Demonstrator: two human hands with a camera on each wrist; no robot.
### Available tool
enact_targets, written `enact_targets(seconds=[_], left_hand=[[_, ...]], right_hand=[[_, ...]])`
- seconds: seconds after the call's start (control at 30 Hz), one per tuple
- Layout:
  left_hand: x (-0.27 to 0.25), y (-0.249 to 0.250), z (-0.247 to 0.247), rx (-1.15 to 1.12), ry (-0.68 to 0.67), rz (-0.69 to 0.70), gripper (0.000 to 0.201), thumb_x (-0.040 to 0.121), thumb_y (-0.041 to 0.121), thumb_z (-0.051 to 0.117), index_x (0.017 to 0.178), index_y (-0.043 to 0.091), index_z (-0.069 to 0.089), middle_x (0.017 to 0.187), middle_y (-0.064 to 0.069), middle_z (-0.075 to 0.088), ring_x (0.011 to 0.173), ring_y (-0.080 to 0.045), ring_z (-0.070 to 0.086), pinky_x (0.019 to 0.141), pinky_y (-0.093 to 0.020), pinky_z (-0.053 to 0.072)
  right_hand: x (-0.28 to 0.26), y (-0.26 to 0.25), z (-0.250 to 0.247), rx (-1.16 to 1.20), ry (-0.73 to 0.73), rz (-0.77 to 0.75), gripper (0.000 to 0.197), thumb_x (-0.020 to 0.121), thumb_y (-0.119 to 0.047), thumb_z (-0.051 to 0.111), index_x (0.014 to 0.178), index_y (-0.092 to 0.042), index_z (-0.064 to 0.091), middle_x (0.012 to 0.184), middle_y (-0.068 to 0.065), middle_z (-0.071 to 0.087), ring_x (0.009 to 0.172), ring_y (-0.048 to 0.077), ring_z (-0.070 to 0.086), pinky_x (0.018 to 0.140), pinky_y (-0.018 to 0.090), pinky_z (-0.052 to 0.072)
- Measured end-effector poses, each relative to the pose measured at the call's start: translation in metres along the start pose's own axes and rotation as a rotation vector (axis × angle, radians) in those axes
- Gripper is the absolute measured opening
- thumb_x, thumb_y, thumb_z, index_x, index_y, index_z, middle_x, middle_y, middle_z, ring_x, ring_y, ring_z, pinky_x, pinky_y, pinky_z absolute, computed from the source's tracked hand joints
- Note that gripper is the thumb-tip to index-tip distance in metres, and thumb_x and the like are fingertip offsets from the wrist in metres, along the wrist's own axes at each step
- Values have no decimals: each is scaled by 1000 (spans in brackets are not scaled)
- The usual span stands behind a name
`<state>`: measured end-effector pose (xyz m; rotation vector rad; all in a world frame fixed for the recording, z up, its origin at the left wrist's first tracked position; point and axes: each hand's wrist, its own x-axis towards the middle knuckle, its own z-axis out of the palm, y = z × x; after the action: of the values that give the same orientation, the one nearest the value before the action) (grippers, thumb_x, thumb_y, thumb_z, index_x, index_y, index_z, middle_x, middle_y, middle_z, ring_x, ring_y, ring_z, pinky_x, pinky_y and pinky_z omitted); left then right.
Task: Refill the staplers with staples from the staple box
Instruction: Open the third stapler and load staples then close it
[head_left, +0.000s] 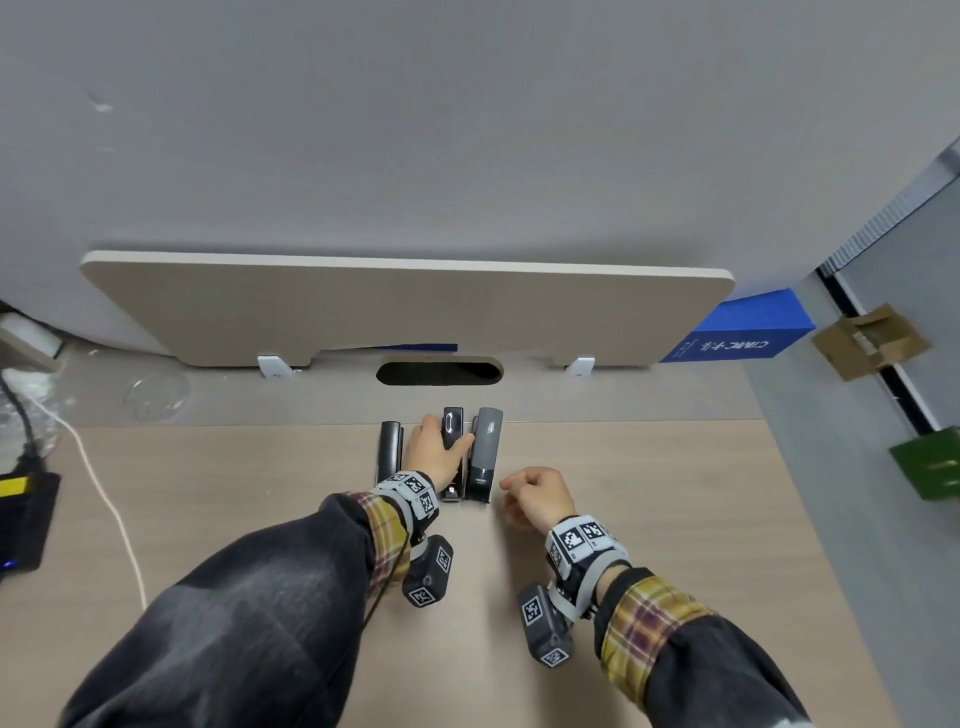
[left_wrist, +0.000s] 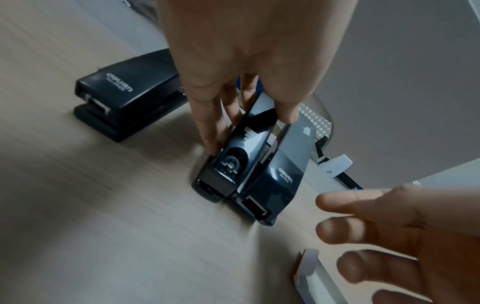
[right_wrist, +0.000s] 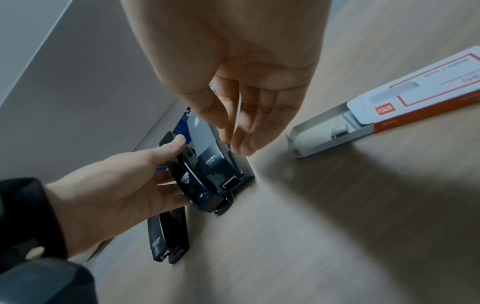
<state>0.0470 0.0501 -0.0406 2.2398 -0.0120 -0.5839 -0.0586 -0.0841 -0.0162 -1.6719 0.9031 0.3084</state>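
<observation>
Three staplers lie side by side at the far middle of the desk: a black stapler (head_left: 389, 449) on the left, a glossy black middle stapler (head_left: 452, 427) and a grey stapler (head_left: 485, 452) on the right. My left hand (head_left: 441, 444) grips the middle stapler (left_wrist: 233, 164), thumb on one side and fingers on the other. Its top looks slightly raised. My right hand (head_left: 519, 493) hovers just right of the grey stapler (right_wrist: 207, 144) with relaxed fingers, and I see nothing in it. The white and orange staple box (right_wrist: 389, 111) lies beside it, tray slid out, hidden in the head view.
A beige divider panel (head_left: 405, 306) stands behind the staplers, with a cable hole (head_left: 439, 371) in front of it. A blue box (head_left: 743, 332) sits at the back right. A black device (head_left: 26, 514) and a white cable (head_left: 104, 493) lie at the left edge.
</observation>
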Motion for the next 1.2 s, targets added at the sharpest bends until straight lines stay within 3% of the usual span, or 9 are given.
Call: enact_targets(seconds=[0.17, 0.3, 0.43, 0.57, 0.8, 0.87, 0.93, 1.03, 1.2], left_hand=[[-6, 0, -21, -48, 24, 31, 35, 89, 34, 61, 114, 11, 55, 106, -5, 64, 99, -21, 61, 87, -32, 48], [-17, -19, -52, 317, 235, -42, 41, 85, 32, 62, 119, 14, 49, 117, -7, 53, 109, -26, 51, 93, -38, 45], [-21, -47, -56, 369, 101, -208, 55, 78, 35, 69, 121, 8, 46, 119, -14, 50, 107, -34, 54, 94, -41, 47], [-26, -56, -52, 498, 11, -62, 28, 78, 19, 59, 105, 11, 55, 105, -13, 57, 95, -34, 58, 82, -38, 51], [-75, -80, -44, 577, -243, 151, 30, 73, 1, 51, 94, 20, 63, 104, -4, 61, 101, -25, 54, 86, -36, 47], [-94, -90, -34, 597, -291, 214, 31, 73, 3, 50, 95, 22, 61, 102, -2, 59, 99, -24, 53, 85, -35, 46], [-109, -93, -21, 588, -317, 275, 28, 73, 9, 52, 98, 23, 59, 102, -2, 57, 98, -25, 53, 84, -37, 46], [-121, -82, -2, 484, -360, 325, 25, 76, 16, 60, 101, 19, 56, 102, -3, 54, 98, -25, 53, 84, -34, 44], [-128, -54, 26, 344, -388, 345, 31, 80, 28, 68, 101, 10, 53, 98, -4, 47, 92, -26, 54, 78, -29, 39]], right_hand=[[-3, -7, 11, -19, -26, -28, 22, 88, -3, 48, 78, -11, 66, 66, 7, 64, 49, 20, 52, 44, 21, 41], [-8, -9, 14, -25, -41, -38, 20, 87, -3, 50, 76, -12, 65, 66, 7, 65, 49, 21, 53, 42, 21, 39], [-16, -2, 14, -28, -51, -38, 23, 88, -2, 47, 76, -12, 65, 65, 7, 65, 49, 19, 54, 42, 21, 39], [-28, 14, 7, -58, -32, -22, 29, 88, 2, 43, 73, -12, 63, 62, 6, 61, 45, 18, 53, 38, 19, 40], [-41, 37, 25, -207, -85, -61, 23, 85, -4, 50, 72, -18, 63, 65, 2, 65, 45, 13, 56, 42, 21, 43], [-48, 47, 33, -351, -139, -107, 17, 82, -11, 54, 79, -24, 64, 74, -4, 65, 59, 12, 60, 59, 24, 51], [-58, 57, 36, -503, -217, -138, 24, 78, -11, 56, 95, -24, 66, 88, -3, 63, 79, 14, 59, 77, 23, 48], [-67, 70, 28, -655, -276, -189, 33, 72, -18, 62, 105, -22, 64, 101, 7, 60, 90, 24, 62, 80, 25, 47], [-70, 87, 1, -940, -51, -325, 28, 84, -39, 61, 106, -22, 61, 106, 5, 53, 95, 26, 60, 75, 34, 48]])
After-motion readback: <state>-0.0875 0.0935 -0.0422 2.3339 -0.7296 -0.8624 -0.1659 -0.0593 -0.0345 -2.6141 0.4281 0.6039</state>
